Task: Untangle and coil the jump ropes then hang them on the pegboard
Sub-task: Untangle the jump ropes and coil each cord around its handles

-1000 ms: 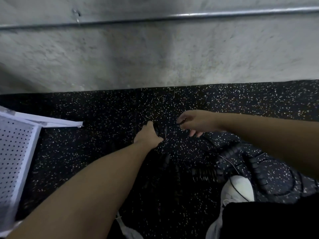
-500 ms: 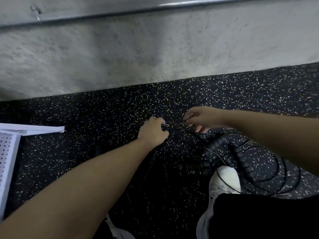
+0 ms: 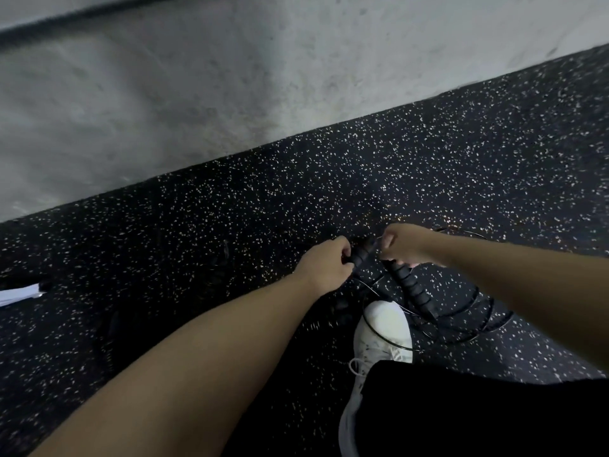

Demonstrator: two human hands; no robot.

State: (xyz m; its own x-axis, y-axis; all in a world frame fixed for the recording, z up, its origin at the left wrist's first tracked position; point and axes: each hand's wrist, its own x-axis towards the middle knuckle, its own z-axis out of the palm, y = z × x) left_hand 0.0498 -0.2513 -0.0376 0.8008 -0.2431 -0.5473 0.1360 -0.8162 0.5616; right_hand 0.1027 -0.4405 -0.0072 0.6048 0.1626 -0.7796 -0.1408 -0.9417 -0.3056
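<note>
Grey concrete wall (image 3: 230, 87) fills the frame from 9 to 1 o'clock; speckled black rubber floor (image 3: 428, 166) below it. At 5 o'clock we see a white shoe (image 3: 384, 328). Thin black rope loops (image 3: 461, 321) lie on the floor at 4 o'clock. Left hand (image 3: 324, 265) curls around a ribbed black handle (image 3: 361, 257) near centre; right hand (image 3: 403, 244) pinches another ribbed handle (image 3: 410, 285) just beside it.
</note>
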